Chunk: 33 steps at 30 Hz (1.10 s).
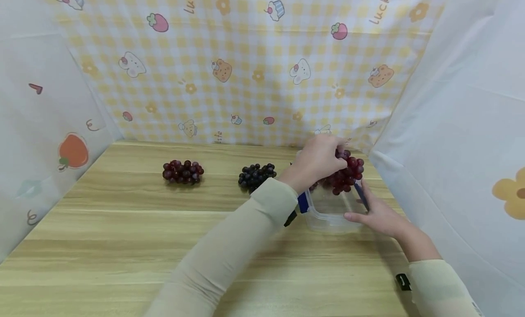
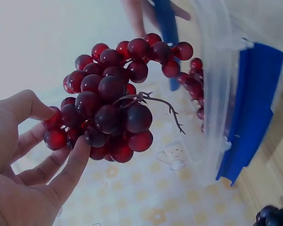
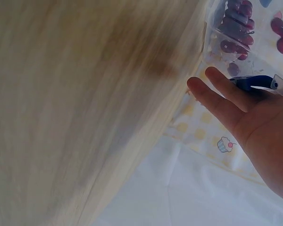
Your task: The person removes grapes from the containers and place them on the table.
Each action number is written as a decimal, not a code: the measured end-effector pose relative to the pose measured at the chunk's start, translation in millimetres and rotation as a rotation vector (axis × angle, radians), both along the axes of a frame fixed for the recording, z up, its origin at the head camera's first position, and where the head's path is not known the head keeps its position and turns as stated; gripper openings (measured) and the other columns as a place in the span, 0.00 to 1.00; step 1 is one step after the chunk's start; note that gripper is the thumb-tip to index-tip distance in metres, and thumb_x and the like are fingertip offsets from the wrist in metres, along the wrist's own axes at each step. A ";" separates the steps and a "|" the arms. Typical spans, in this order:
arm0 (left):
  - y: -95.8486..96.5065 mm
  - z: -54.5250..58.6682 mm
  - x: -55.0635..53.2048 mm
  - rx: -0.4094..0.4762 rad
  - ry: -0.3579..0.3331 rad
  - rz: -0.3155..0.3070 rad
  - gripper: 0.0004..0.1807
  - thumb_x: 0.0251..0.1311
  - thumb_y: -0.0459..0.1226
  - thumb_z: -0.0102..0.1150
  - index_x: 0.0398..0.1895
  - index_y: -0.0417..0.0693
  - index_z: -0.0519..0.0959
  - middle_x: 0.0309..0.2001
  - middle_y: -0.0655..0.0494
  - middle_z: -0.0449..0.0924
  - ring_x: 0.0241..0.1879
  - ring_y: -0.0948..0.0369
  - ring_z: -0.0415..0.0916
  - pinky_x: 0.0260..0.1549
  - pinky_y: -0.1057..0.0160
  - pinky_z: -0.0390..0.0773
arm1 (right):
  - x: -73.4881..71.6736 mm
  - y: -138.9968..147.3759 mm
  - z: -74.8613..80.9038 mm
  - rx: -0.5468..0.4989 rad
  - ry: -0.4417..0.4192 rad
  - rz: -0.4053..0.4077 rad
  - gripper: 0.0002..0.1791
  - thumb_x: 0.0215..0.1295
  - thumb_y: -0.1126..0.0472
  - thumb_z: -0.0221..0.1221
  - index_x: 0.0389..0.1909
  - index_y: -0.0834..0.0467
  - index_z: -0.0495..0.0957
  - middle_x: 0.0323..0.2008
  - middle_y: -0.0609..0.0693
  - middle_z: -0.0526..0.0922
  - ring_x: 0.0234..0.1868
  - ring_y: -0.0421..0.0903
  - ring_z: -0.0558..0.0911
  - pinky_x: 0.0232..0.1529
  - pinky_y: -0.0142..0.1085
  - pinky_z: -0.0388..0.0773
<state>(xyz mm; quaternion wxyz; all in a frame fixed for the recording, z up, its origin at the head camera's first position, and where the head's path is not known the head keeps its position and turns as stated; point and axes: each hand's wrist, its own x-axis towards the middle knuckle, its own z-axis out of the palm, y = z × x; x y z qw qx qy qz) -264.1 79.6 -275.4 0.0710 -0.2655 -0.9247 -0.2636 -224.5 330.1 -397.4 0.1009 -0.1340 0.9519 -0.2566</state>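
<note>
Head view: near the far right corner of the table (image 1: 205, 262), the left grip (image 1: 321, 155) pinches a red grape bunch (image 1: 350, 173) over a clear container (image 1: 328, 223); the right grip (image 1: 381, 216), fingers extended, is at its right side. Left wrist view: the bunch juts beyond the left grip, long axis slanting containerward. Right wrist view: the right grip, uncurled, lies beside a blue latch (image 3: 252, 83)

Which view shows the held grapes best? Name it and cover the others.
The left wrist view: there the held grapes are largest and mostly uncovered. The head view shows them smaller, partly behind the left hand. The right wrist view shows what is probably part of them, cut off at its right edge.
</note>
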 end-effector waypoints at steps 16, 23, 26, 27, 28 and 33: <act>-12.2 12.3 38.8 0.320 0.059 0.099 0.04 0.65 0.41 0.70 0.41 0.57 0.86 0.39 0.63 0.84 0.39 0.65 0.75 0.34 0.72 0.74 | -0.8 -0.4 -2.4 -0.096 0.017 0.028 0.64 0.72 0.43 0.66 0.87 0.56 0.26 0.83 0.74 0.48 0.76 0.78 0.65 0.71 0.72 0.66; -24.9 10.5 55.3 0.476 0.079 0.148 0.05 0.62 0.37 0.71 0.40 0.54 0.87 0.42 0.60 0.87 0.37 0.65 0.78 0.34 0.71 0.76 | -1.6 -1.5 0.3 -0.026 0.003 0.001 0.69 0.71 0.39 0.66 0.84 0.60 0.20 0.83 0.76 0.39 0.80 0.80 0.55 0.75 0.74 0.56; -29.1 6.0 61.1 0.502 0.101 0.159 0.05 0.62 0.36 0.70 0.40 0.53 0.87 0.42 0.58 0.85 0.38 0.64 0.77 0.33 0.71 0.77 | -2.2 -1.5 0.3 -0.019 -0.001 0.000 0.69 0.71 0.39 0.66 0.84 0.61 0.21 0.83 0.75 0.38 0.79 0.79 0.55 0.75 0.74 0.55; -30.3 4.5 63.0 0.509 0.112 0.161 0.04 0.62 0.36 0.70 0.40 0.53 0.87 0.42 0.58 0.85 0.39 0.64 0.77 0.33 0.72 0.77 | -2.0 -1.6 0.2 -0.017 -0.006 -0.004 0.69 0.71 0.38 0.66 0.84 0.61 0.21 0.84 0.75 0.38 0.80 0.79 0.55 0.76 0.74 0.55; -31.3 3.0 64.6 0.514 0.122 0.163 0.04 0.63 0.35 0.69 0.40 0.52 0.87 0.42 0.57 0.85 0.39 0.63 0.78 0.33 0.72 0.77 | -1.8 -1.2 -0.2 -0.015 -0.010 -0.009 0.69 0.71 0.38 0.66 0.84 0.61 0.21 0.84 0.75 0.38 0.80 0.79 0.54 0.76 0.74 0.54; -37.1 -3.1 71.4 0.554 0.163 0.210 0.04 0.62 0.34 0.69 0.39 0.52 0.88 0.45 0.57 0.88 0.40 0.62 0.80 0.34 0.71 0.78 | -0.5 -0.9 -0.4 0.002 -0.017 -0.023 0.70 0.70 0.37 0.65 0.84 0.61 0.21 0.82 0.77 0.40 0.80 0.80 0.52 0.76 0.74 0.54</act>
